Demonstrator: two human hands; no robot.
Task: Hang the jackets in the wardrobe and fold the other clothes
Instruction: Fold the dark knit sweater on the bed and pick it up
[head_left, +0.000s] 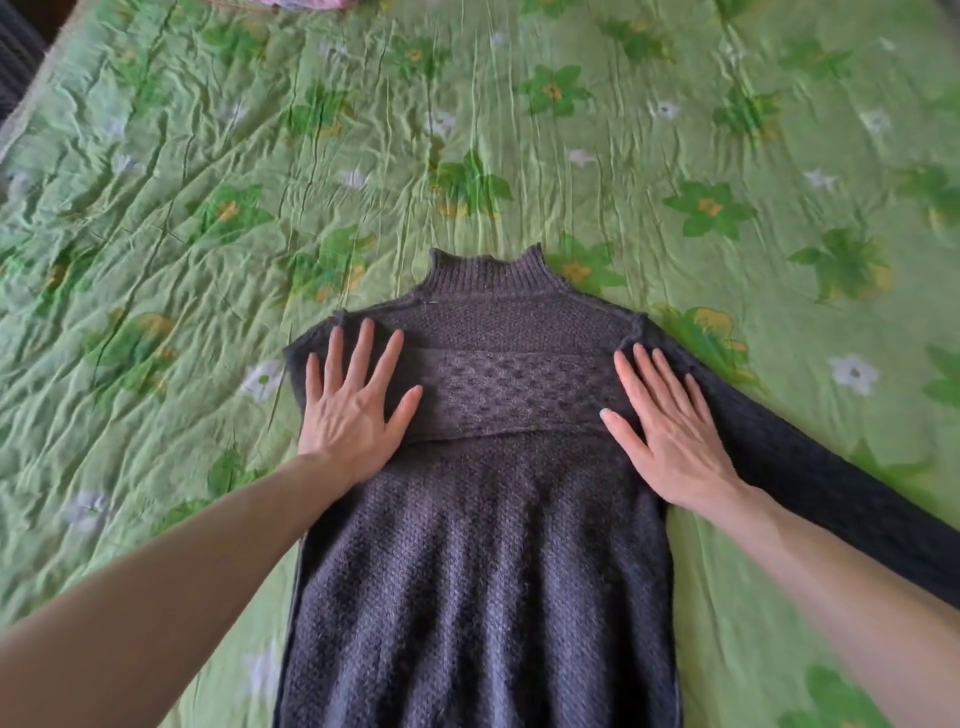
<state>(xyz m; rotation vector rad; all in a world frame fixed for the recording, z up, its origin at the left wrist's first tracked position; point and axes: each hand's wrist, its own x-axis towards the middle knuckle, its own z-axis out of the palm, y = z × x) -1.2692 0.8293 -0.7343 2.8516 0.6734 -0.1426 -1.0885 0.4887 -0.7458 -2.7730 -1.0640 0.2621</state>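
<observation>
**Observer:** What do you see on your side?

**Operator:** I see a dark grey knitted sweater lying flat on a green bedspread with a flower print. It takes the lower centre of the frame, and its high collar points to the top. One sleeve is folded across the chest, as a band from left to right. The other sleeve lies stretched out toward the lower right of the frame.

**Observer:** And the hands?

**Operator:** The left hand lies flat on the sweater's shoulder at centre left, with fingers straight and spread; it grips nothing. The right hand lies flat too, at centre right, where the stretched sleeve joins the body. Its fingers are straight and close together, and it also holds nothing. Both palms press on the knit.

**Observer:** Anything else?

**Operator:** At the top edge, left of centre, I see a small piece of pink cloth. I cannot tell what it is. In the upper left corner is something dark beside the bed.
</observation>
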